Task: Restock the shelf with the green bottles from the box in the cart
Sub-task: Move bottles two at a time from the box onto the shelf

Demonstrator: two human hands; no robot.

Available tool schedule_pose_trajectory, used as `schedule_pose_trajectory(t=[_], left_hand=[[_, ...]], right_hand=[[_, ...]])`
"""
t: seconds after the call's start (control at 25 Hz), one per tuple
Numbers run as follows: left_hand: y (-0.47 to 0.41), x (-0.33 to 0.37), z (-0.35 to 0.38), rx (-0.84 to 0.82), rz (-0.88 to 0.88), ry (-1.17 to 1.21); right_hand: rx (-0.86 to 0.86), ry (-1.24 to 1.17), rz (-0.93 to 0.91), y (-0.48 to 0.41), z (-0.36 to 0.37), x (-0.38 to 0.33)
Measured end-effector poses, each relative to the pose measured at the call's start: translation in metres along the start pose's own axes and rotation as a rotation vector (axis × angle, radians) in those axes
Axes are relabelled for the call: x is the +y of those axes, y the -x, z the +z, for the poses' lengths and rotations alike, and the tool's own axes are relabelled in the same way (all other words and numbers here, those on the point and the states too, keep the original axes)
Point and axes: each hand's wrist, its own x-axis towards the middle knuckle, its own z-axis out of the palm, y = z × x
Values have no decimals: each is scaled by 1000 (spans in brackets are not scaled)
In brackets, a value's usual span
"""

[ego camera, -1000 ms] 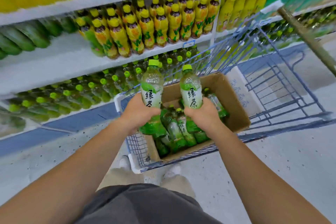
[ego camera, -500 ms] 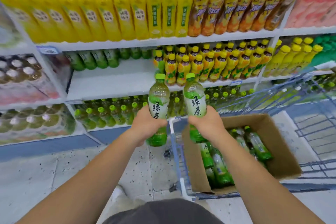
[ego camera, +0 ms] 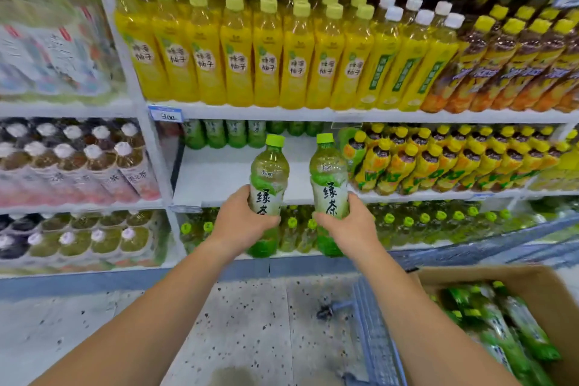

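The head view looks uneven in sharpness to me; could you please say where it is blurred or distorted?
Head view: sharpest mid-frame, where the two green bottles show readable labels in the left hand and right hand; the left-edge bottles smear with blur; the shelf edge bows from wide-angle distortion; the box corner is soft.

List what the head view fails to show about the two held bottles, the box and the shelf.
- Left bottle: lower label hidden by the left hand.
- Right bottle: far side hidden by the right hand.
- Box: cut by the frame edge; bottle count unknown.
- Price tag: too blurred to read.
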Motion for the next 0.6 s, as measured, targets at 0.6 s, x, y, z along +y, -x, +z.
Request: schedule_pose_trajectory(t=[0.6], left_hand=[[-226,-124,88,243,433,55]], right_hand=[[218,-116,-380,-229,128,129]])
